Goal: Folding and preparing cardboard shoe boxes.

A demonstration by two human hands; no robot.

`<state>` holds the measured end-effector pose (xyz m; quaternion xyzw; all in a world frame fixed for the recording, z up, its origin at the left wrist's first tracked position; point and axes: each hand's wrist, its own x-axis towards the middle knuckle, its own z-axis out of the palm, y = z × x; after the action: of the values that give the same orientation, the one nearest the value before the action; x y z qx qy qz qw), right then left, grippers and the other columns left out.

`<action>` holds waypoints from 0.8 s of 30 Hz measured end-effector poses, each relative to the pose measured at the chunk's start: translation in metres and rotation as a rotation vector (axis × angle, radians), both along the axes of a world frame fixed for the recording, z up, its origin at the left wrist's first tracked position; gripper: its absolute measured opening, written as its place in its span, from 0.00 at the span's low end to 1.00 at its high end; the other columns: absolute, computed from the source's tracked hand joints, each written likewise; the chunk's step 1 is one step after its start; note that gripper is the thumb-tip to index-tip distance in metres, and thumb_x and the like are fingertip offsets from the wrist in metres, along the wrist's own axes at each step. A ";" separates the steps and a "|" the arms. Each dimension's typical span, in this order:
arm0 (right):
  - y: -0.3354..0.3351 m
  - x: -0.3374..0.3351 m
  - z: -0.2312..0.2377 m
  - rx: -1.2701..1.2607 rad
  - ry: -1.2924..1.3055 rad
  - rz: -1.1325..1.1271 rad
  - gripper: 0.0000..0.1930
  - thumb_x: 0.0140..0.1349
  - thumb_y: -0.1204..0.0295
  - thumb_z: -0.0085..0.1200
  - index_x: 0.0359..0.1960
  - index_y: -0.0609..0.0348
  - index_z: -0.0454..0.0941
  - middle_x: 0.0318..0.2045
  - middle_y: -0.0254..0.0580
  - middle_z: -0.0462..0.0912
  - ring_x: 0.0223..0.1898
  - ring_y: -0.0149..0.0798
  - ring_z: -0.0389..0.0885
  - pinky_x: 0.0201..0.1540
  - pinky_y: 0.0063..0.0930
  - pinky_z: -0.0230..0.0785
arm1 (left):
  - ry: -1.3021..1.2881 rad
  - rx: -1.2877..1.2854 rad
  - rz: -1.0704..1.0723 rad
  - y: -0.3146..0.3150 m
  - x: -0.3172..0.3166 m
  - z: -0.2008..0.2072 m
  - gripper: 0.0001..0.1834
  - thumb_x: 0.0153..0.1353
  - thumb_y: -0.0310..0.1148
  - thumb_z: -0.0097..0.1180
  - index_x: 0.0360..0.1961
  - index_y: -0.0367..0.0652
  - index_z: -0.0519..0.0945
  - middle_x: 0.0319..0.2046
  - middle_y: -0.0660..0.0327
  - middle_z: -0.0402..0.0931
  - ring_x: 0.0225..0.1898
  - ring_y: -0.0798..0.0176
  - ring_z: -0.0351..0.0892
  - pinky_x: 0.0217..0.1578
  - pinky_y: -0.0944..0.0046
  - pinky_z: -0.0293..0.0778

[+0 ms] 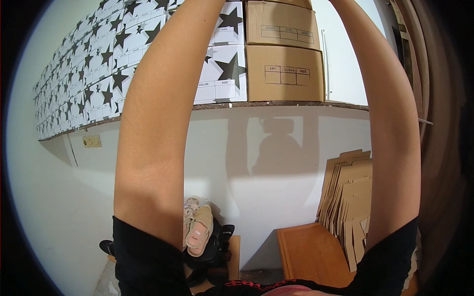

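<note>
1. I see my left forearm [153, 123] and right forearm [395, 113] reaching up past the shelf [291, 104] and out through the upper edge of my view.
2. My left hand and right hand are both beyond that edge, so I cannot tell whether either grip is released, clenched or grasping something.
3. Between the forearms, the lower brown box [286, 74] rests on the shelf with the upper brown box [284, 24] on it. A sliver of the top brown box [291, 3] shows higher above the shelf; whether a hand touches it, I cannot see.
4. Along the shelf's left stretch, star-patterned boxes [94, 69] stand in stacked rows, right up beside the brown ones.
5. On progress, I judge the visible tiers on the shelf to be in place. What is left I cannot judge, because the spot at the hands is hidden.
6. Below the shelf, toward its right end, flattened cardboard [345, 187] leans near a wooden worktop [306, 251]. Pale sandals [200, 232] lie below its middle, and a wall socket [92, 141] sits under its left part.
7. Nothing visible blocks the forearms; they themselves cover some star-patterned boxes on the shelf and part of the cardboard beneath it.
</note>
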<state>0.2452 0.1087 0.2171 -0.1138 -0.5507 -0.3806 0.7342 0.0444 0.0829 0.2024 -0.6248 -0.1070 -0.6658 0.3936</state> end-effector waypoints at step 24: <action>0.023 0.006 -0.036 -0.385 -0.032 -0.221 0.26 0.60 0.65 0.41 0.60 0.56 0.58 0.57 0.62 0.61 0.57 0.60 0.61 0.60 0.43 0.54 | -0.062 -0.403 0.528 -0.016 0.035 -0.048 0.31 0.52 0.50 0.49 0.56 0.47 0.68 0.62 0.48 0.52 0.65 0.38 0.40 0.59 0.35 0.42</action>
<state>0.2511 0.1320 0.1814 -0.3056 -0.6089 -0.3483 0.6438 0.0790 0.0672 0.1547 -0.6203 -0.4065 -0.5250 0.4177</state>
